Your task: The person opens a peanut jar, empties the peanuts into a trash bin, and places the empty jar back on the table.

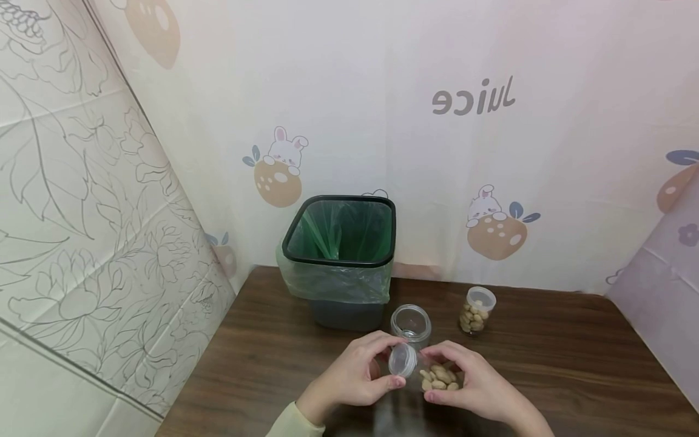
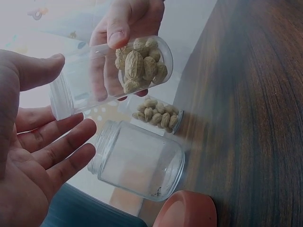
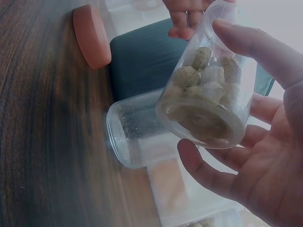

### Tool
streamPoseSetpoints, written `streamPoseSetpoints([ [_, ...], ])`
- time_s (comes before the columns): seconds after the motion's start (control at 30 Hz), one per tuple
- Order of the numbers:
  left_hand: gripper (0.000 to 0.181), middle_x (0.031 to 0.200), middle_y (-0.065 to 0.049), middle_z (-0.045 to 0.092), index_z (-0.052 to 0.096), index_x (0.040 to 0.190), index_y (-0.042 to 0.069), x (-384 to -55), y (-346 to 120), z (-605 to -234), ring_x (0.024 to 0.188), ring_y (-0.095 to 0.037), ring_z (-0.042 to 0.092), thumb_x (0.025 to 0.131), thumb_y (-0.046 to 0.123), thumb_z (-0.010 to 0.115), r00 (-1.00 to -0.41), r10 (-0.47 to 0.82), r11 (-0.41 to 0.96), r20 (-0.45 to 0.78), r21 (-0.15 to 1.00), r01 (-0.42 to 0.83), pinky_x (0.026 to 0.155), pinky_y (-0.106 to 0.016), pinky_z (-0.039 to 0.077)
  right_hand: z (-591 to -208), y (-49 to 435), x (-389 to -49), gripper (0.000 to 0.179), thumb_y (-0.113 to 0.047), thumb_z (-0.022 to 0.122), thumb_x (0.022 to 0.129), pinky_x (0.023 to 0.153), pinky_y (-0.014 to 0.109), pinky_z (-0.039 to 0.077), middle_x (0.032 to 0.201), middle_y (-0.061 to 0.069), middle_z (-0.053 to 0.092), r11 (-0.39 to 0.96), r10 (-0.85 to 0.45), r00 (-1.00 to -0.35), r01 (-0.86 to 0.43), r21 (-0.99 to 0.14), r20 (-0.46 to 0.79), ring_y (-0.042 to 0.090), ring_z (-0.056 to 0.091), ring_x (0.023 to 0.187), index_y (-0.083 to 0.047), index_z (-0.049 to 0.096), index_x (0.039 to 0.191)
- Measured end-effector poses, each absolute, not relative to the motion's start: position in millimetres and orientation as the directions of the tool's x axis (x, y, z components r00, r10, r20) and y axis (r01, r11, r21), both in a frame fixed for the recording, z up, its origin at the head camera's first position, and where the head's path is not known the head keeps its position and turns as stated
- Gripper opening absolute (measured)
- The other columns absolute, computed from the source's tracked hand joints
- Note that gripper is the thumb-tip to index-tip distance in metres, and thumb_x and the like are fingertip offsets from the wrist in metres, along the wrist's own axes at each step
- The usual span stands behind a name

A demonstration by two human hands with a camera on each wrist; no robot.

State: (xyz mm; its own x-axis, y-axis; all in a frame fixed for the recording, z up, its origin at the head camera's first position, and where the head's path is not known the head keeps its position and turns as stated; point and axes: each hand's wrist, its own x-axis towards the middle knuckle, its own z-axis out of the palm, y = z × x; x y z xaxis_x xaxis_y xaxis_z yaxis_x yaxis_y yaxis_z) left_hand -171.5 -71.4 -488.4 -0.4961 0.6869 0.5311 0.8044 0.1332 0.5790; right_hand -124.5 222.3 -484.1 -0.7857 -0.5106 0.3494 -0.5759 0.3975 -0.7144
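Observation:
Between my hands, tilted above the table, is a clear plastic jar (image 2: 90, 71) with unshelled peanuts (image 1: 439, 377) in its bottom end. Its translucent lid (image 1: 403, 360) is on the end toward my left hand (image 1: 357, 370), whose thumb and fingers pinch it. My right hand (image 1: 475, 382) grips the peanut end, thumb on one side and fingers on the other. Just behind stands a wide glass jar (image 1: 411, 325) with an open mouth; a few dark specks show at its bottom in the left wrist view. An orange-red round piece (image 2: 187, 210) lies beside it, hidden in the head view.
A second lidded clear jar of peanuts (image 1: 474, 312) stands upright at the back right. Left of the glass jar is a dark bin (image 1: 338, 264) lined with a green bag. Patterned cloth walls (image 1: 349, 91) border the brown wooden table (image 1: 573, 352).

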Motion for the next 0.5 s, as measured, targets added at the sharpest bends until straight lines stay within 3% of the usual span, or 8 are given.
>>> streamPoseSetpoints([
  [0.37, 0.053, 0.126, -0.001, 0.07, 0.062, 0.144, 0.01, -170.5, -70.1, -491.0, 0.1, -0.003, 0.065, 0.098, 0.025, 0.083, -0.518, 0.683, 0.142, 0.515, 0.601, 0.786, 0.071, -0.014, 0.057, -484.5, 221.6, -124.6, 0.051, -0.024, 0.093, 0.09, 0.081, 0.03, 0.06, 0.121, 0.001, 0.073, 0.411, -0.51, -0.79, -0.572, -0.71, 0.341, 0.011, 0.07, 0.107, -0.014, 0.069, 0.134],
  [0.5, 0.053, 0.124, 0.0, 0.069, 0.063, 0.144, 0.011, -168.2, -69.5, -490.7, 0.097, -0.006, 0.065, 0.098, 0.028, 0.083, -0.556, 0.688, 0.159, 0.467, 0.65, 0.743, 0.067, -0.018, 0.058, -486.4, 222.8, -125.6, 0.053, -0.023, 0.094, 0.088, 0.081, 0.029, 0.06, 0.12, 0.002, 0.073, 0.416, -0.518, -0.777, -0.593, -0.689, 0.356, 0.011, 0.07, 0.106, -0.013, 0.069, 0.134],
])
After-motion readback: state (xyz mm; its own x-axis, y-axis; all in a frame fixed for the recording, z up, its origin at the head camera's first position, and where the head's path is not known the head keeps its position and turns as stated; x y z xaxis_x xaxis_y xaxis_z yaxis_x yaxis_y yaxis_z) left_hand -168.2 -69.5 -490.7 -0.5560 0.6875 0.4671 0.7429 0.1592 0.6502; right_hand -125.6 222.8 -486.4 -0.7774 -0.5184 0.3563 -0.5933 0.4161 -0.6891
